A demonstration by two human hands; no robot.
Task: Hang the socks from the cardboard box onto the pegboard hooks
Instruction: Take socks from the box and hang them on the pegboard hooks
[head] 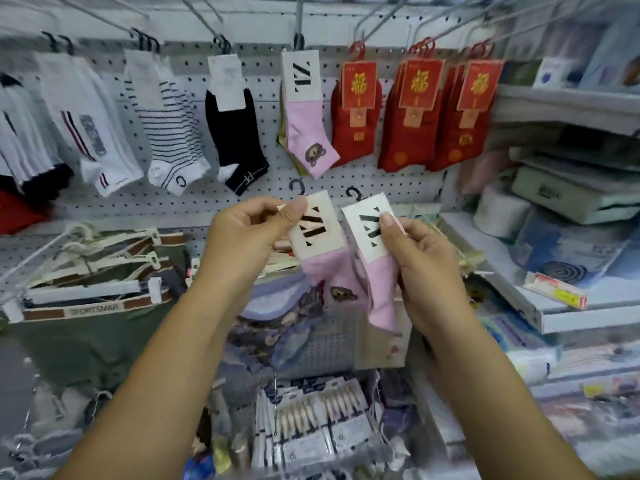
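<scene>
On the white pegboard (381, 181), a pink sock pair (306, 123) hangs from a middle hook (299, 15). In front and below it, the left hand (249, 233) pinches one carded pink pair (317, 237) by its label. The right hand (420, 259) pinches a second pair (379, 282) just beside it.

One view, head-worn, wide-angle; straight lines bow at the edges. Faces forward and slightly down, onto the pegboard (381, 181), spanning 9 to 1 o'clock. Near range: forearms enter from 6 o'clock, left hand (249, 230) and right hand (422, 261) meet at centre. Shelves (571, 109) crowd 3 o'clock.
</scene>
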